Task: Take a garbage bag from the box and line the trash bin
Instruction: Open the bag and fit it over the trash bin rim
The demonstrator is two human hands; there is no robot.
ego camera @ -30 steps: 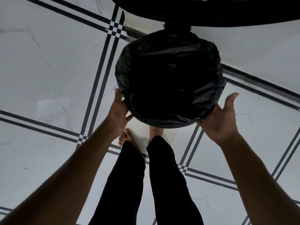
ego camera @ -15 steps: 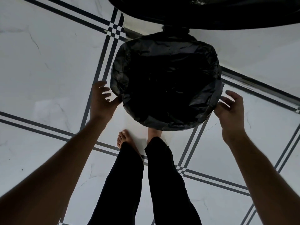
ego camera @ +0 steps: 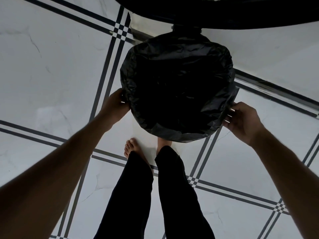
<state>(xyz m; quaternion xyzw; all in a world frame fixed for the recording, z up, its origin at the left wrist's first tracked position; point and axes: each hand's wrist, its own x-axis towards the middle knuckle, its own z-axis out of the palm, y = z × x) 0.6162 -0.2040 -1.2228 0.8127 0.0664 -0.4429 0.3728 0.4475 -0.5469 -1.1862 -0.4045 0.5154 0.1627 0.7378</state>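
Nearest, two bare feet and dark trouser legs [ego camera: 138,195] are seen on the pale tiled floor [ego camera: 43,66], with the trash bin [ego camera: 177,87] standing just beyond the toes. The garbage bag [ego camera: 172,131] is already spread over the bin's mouth, its edge folded down outside the rim all the way round.

On the near left of the rim, the left hand [ego camera: 117,104] is pressed against the turned-down film; the fingers are hidden behind the plastic, so it cannot be told whether a fold is held or merely touched. On the near right, a loose flap of the bag is pinched by the curled fingers of the right hand [ego camera: 241,119], and the film is drawn outward and down from the rim at that grip.

The bag is judged to be very light, thin, limp and slippery, easily torn if pulled hard over the rim. It is best taken by the folded hem, at opposite sides, and eased down evenly so that neither side is dragged off.

Beyond the grips, the far rim is covered and creased, and behind it a dark rounded shape [ego camera: 224,11], thought to be the raised lid, overhangs the bin
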